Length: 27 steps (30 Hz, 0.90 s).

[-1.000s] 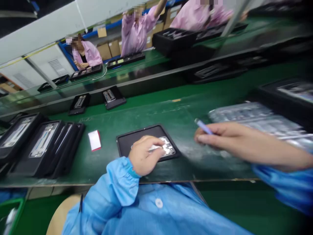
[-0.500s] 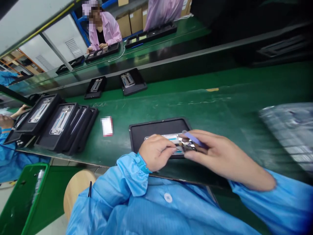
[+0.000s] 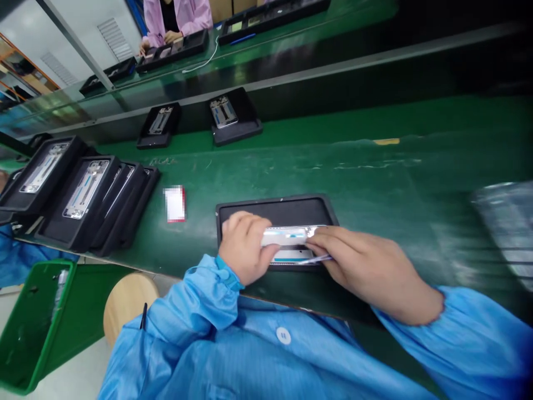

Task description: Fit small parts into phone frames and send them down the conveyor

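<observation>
A phone frame (image 3: pixel 291 254), silver with blue strips, lies in a black tray (image 3: pixel 275 209) in front of me. My left hand (image 3: pixel 245 247) is closed around the frame's left end, thumb at the near side and fingers across the far side. At its right end, the fingertips of my right hand (image 3: pixel 362 266) press together on the frame's upper corner. A thin pale-purple tool (image 3: pixel 313 260) sticks out from under the right fingers, across the near edge of the frame. The fingers hide both ends of the frame.
Stacked black trays with phone frames (image 3: pixel 85 191) stand at left. Two more trays (image 3: pixel 237 130) sit farther back. A small white card (image 3: pixel 175 204) lies left of my tray, a plastic bag (image 3: pixel 506 222) at right. Below left are a green bin (image 3: pixel 37 322) and stool (image 3: pixel 129 305).
My left hand has gone from a fingertip pinch near the frame's middle to a grip on its left end. The purple tool has swung from above the frame to its near edge.
</observation>
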Available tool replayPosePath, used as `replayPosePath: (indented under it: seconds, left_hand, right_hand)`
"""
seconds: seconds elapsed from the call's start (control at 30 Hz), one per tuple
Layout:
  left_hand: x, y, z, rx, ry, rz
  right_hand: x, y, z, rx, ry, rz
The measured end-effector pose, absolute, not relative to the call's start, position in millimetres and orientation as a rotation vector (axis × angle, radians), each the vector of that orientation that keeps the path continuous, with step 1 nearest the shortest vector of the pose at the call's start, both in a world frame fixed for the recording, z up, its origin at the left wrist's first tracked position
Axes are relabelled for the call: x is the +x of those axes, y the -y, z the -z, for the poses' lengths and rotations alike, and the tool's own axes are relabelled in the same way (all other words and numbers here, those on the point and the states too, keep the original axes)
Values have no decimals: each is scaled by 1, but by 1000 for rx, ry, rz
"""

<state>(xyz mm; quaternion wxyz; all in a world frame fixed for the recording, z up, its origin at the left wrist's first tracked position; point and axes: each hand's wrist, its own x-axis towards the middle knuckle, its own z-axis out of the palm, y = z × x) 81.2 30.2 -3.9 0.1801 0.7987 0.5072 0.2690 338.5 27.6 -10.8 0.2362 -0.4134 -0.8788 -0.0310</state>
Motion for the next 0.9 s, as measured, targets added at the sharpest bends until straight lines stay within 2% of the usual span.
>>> replayPosePath:
  seconds: [0.13, 0.23, 0.4, 0.73, 0.9]
  left_hand:
    - [66, -36, 4, 2307, -1503, -490]
    - [65, -36, 5, 2309, -1436, -411]
    - [66, -37, 6, 2297, -1375, -405]
    - [65, -37, 7, 2303, -1343, -443]
    - [65, -36, 8, 2305, -1349, -449]
  right_hand:
    - [336, -59, 21, -1005, 2558, 96]
    - [336, -68, 28, -986, 2609, 69]
    - [343, -61, 33, -1010, 2631, 2]
    - [330, -61, 27, -1051, 2613, 99]
    - [328, -55, 30, -1154, 2546, -1]
